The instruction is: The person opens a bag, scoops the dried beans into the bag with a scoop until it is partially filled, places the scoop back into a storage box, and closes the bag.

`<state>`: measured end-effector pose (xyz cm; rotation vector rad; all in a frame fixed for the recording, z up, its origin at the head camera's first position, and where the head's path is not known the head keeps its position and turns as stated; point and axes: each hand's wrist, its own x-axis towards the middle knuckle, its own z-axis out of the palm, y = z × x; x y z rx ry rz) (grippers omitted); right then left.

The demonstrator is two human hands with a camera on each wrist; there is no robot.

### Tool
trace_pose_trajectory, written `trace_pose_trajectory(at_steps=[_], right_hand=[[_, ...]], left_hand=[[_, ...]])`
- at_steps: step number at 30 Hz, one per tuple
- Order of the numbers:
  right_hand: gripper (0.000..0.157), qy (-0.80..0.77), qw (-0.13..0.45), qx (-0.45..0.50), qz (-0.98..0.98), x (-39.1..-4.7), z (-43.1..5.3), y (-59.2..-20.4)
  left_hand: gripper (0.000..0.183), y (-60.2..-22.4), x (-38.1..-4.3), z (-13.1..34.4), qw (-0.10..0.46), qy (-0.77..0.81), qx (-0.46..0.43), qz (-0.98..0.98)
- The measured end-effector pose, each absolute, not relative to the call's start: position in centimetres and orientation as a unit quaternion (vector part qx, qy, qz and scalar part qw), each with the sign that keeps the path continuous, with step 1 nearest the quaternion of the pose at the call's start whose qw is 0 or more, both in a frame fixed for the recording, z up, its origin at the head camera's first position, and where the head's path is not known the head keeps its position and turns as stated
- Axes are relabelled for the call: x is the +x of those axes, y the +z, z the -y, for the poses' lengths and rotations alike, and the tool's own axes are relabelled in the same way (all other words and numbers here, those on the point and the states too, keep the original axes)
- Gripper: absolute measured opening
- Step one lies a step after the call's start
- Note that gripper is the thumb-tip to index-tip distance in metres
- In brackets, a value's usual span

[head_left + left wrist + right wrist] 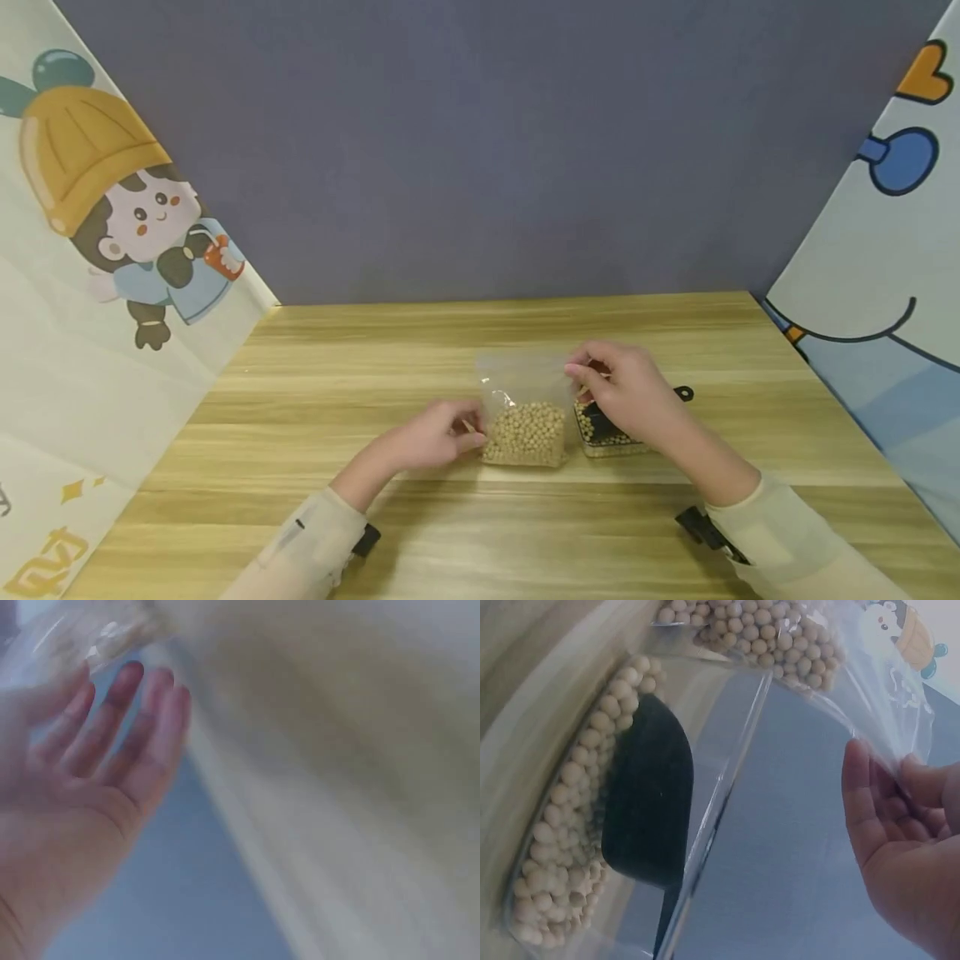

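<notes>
A clear plastic bag (523,417) of round, pale beans stands upright on the table. My right hand (626,387) pinches its upper right corner between thumb and fingers; the right wrist view shows the film creased in that grip. At the bag's lower left side is my left hand (442,433), its fingers spread and loosely bent. The left wrist view shows the bag (105,637) by the thumb, blurred. Under my right hand sits a clear box (617,450) of the same beans, partly hidden, with a black scoop (649,795) lying in it.
The wood-grain table (360,358) runs back to a grey-blue panel (480,167). Cartoon-printed white panels stand at the left (52,333) and right (847,275). The scoop's handle (683,393) juts out past the box to the right.
</notes>
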<state>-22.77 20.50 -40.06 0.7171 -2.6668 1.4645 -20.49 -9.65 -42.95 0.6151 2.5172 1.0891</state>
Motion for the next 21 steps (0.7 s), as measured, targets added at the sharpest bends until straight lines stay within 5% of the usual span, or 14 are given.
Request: trace_pose_trajectory(at_steps=[4,10,21], right_hand=[[0.011,0.426,0.041,0.263,0.865,-22.6,-20.6,-39.8],[0.011,0.359,0.076,0.285,0.885,-22.6,-21.1,-39.3],[0.008,0.328,0.175,0.356,0.857,-22.4,-21.2,-39.1]], left_hand=[[0.027,-39.9,-21.0,8.7,0.065,0.417,0.216,-0.881],[0.013,-37.6,-21.4,8.2,-0.068,0.340,0.242,-0.906],[0.013,-37.0,-20.9,8.7,-0.137,0.260,0.328,-0.898]])
